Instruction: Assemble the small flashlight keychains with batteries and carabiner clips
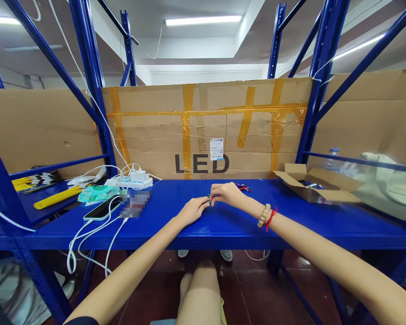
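Observation:
My left hand (192,211) rests low over the blue shelf top (169,228), its fingers drawn together at a small dark item (209,201) with a hint of green. From the right, my right hand (227,194) bends down to the same spot, thumb and fingers pinched. Fingers cover most of the item, so its kind cannot be made out. Just behind my right hand lies a little pile of shiny red and purple pieces (243,187). A beaded bracelet (264,215) and a red cord circle my right wrist.
An open cardboard box (320,185) with small items stands at the right. To the left are a phone (103,208), a white power strip (135,179) with tangled cables, a teal packet (98,194) and a yellow roll (57,197). A taped cardboard wall (145,149) closes the back.

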